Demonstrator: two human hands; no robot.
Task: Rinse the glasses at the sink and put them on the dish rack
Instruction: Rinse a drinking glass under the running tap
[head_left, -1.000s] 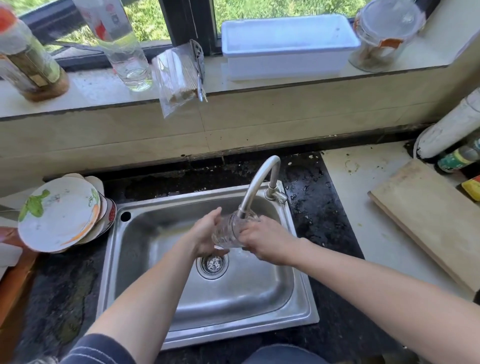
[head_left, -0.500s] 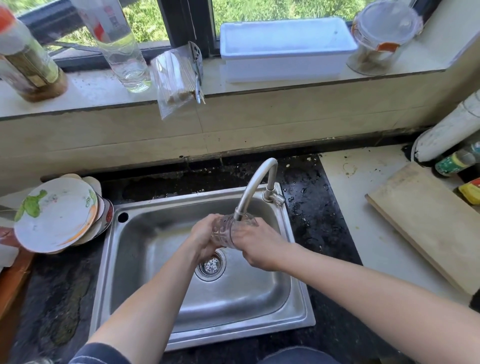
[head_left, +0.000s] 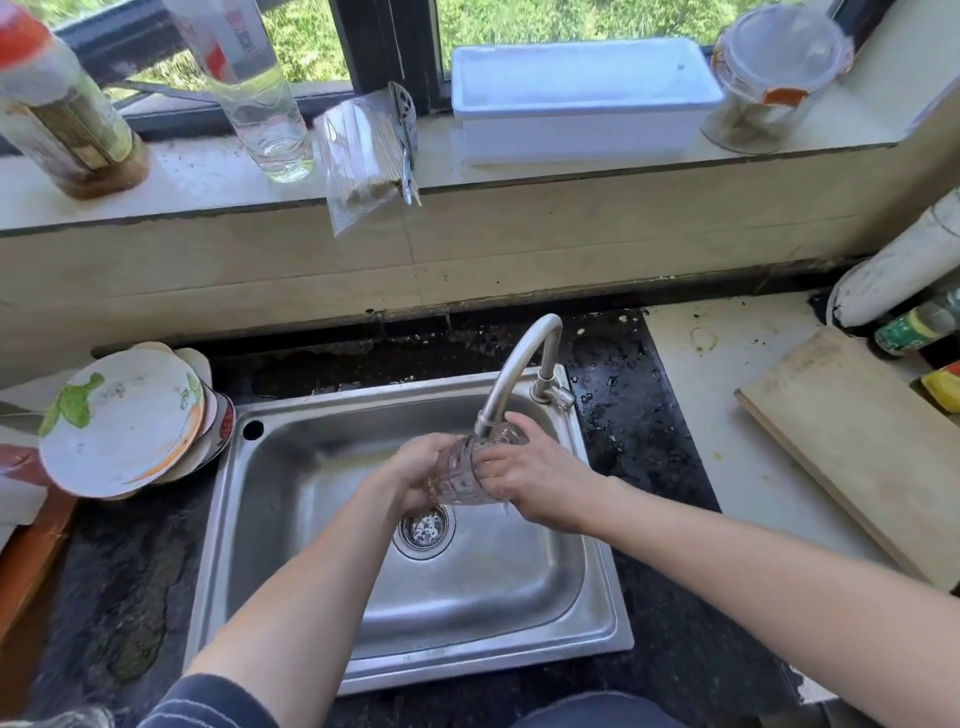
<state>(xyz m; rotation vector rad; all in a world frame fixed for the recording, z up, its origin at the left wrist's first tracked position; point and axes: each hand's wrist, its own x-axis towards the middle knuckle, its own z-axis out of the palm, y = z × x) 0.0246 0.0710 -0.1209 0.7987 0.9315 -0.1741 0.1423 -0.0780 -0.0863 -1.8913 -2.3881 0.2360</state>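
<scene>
1. The dark stone surface (head_left: 649, 415) ran across the view, wet and speckled around the basin, and met a paler stretch on the right.
2. Above it, the window ledge (head_left: 208, 182) carried bottles, a jar and a clear bag of sticks.
3. The steel sink (head_left: 291, 493) sat sunk into the surface in the middle of the view.
4. A wooden board (head_left: 857, 447) lay flat on the pale stretch, well apart from the sink.
5. A white tub (head_left: 582, 104) stood on the ledge, behind the sink.
6. A stack of plates (head_left: 119, 421) leaned on edge just beside the sink's left rim, the front plate painted with green leaves.
7. The curved faucet (head_left: 514, 369) rose from the sink's back right corner and arched down over the basin.
8. Both hands were together above the basin, clamped on one thing: the left hand (head_left: 415, 473) curled round its base end, and the right hand (head_left: 535, 483) wrapped the end nearer the spout.
9. The glass (head_left: 462, 478), clear and patterned, was held tilted between the hands, with its mouth up against the faucet's tip.
10. The drain strainer (head_left: 425, 527) showed just below the glass in the basin floor.
</scene>
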